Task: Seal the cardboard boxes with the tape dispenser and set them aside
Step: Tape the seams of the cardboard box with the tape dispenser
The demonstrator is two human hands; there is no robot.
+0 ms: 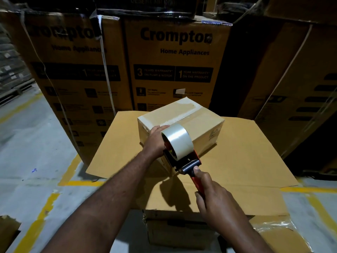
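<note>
Right hand [215, 203] is gripping the handle of the red tape dispenser [183, 160], left hand [155, 141] is pressing flat against the clear-taped tan box [200, 123] mid-frame.

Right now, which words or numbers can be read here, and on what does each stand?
"Crompton", "Home Appliances": middle carton; also left carton, blurred.
"3 YEARS WARRANTY* ON PUMP & MOTOR": middle carton.
"1 YEAR WARRANTY* ON THE PRODUCT": middle carton.
"DESERT AIR COO": dark box on top, faint.
Small print lower on both cartons, label on small box: unreadable.
</note>
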